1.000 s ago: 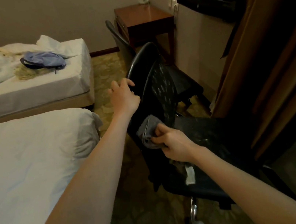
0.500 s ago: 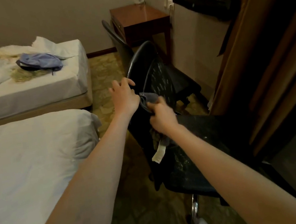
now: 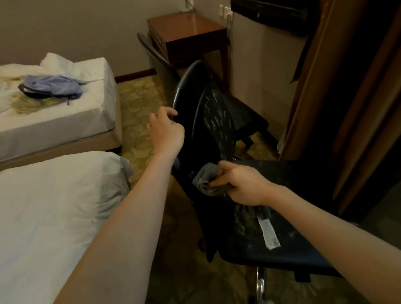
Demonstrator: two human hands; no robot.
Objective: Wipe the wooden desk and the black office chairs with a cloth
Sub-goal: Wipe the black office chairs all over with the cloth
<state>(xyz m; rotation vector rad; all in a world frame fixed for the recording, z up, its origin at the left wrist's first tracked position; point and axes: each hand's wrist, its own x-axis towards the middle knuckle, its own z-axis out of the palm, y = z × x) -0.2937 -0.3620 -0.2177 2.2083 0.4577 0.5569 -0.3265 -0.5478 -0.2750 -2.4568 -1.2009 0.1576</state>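
The right hand (image 3: 245, 186) is clenched around a gray cloth (image 3: 207, 180). The cloth pokes out past the fingertips and presses low on the back of the near black chair (image 3: 213, 129). A white tag (image 3: 268, 232) from the cloth hangs down below the hand, over the seat.

The cloth looks soft and light. It should bunch up easily, so a full fist is a good way to hold it (a loose pinch might let it slip).

The left hand (image 3: 166, 131) curls its fingers over the top edge of the chair back and grips it. The chair probably rolls and spins, so holding the top likely keeps it steady while wiping.

Beyond the left fingers stands a second chair (image 3: 156, 54), pushed up to the wooden desk (image 3: 187, 27). Both are well apart from the cloth.

A white bed (image 3: 34, 215) sits close on the left of the arm, and brown curtains (image 3: 354, 76) hang to the right of the cloth hand. The space between them looks tight for turning the chair.
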